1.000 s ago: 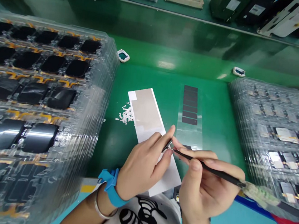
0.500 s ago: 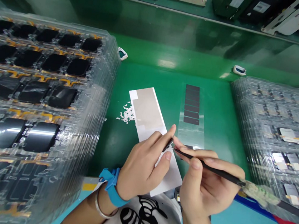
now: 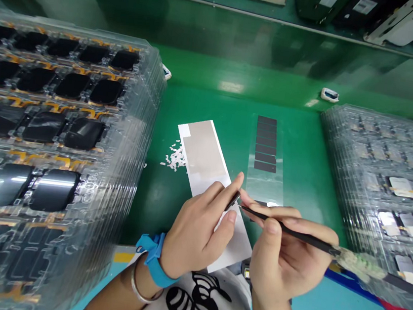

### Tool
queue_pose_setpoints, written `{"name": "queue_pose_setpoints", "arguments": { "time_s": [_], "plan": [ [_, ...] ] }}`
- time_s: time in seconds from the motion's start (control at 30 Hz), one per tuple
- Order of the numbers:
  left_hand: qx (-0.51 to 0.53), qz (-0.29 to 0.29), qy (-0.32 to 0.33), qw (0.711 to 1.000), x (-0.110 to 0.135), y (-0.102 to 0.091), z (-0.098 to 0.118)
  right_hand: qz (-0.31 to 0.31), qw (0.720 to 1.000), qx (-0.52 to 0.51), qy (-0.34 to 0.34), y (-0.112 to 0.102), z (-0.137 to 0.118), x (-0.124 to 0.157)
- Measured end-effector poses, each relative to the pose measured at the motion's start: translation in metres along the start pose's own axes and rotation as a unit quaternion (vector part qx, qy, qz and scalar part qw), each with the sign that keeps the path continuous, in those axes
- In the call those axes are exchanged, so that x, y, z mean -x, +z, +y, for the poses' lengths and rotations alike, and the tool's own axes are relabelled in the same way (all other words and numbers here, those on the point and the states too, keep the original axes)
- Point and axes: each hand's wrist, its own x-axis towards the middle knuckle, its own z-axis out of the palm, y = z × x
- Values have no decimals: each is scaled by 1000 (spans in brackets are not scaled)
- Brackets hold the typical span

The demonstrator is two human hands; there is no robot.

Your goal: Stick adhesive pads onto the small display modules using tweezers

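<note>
Between its thumb and fingers, my left hand [image 3: 200, 229] holds a small dark display module [image 3: 232, 201], seen nearly edge-on and partly hidden by the fingers. My right hand [image 3: 283, 263] grips black tweezers [image 3: 305, 239] like a pen, with their rear part wrapped in a worn pale covering. The tweezer tip points left, close to the module's edge; whether it touches cannot be made out. Both hands are above a white sheet [image 3: 233, 250] with a beige-grey area on its far half. Beyond the right fingers is a clear film strip [image 3: 263, 184] bearing several dark rectangular stickers [image 3: 266, 143].
Tall stacks of clear trays stand left [image 3: 147, 113] and right [image 3: 335, 155]; the left one carries black display modules [image 3: 74, 85]. Small white scraps [image 3: 176, 157] lie beside the sheet on the green mat [image 3: 230, 108]. A shelf [image 3: 252, 13] with boxes crosses the back.
The tweezer tip has drawn back slightly to the right from the module. My left hand stays almost still, and the view has shifted a little.
</note>
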Motion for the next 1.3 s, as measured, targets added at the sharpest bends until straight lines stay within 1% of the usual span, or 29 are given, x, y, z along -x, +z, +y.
{"name": "queue_pose_setpoints", "arguments": {
  "time_s": [0.17, 0.37, 0.67, 1.0, 1.2, 1.3],
  "plan": [
    [-1, 1, -3, 1000, -1, 0, 0, 4, 1000, -9, 2, 0, -1, -1],
    [-4, 2, -6, 1000, 0, 0, 0, -5, 1000, -16, 13, -1, -1, 0],
    [2, 2, 3, 1000, 0, 1, 0, -4, 1000, 1, 21, -1, -1, 0],
    [-13, 4, -16, 1000, -1, 0, 1, -7, 1000, 1, 7, -3, 0, 2],
    [-27, -1, -16, 1000, -1, 0, 0, -26, 1000, 4, -1, -6, 3, 5],
    [-28, -1, -16, 999, -1, 0, 0, -22, 1000, -1, -17, -7, 4, 4]
  ]
}}
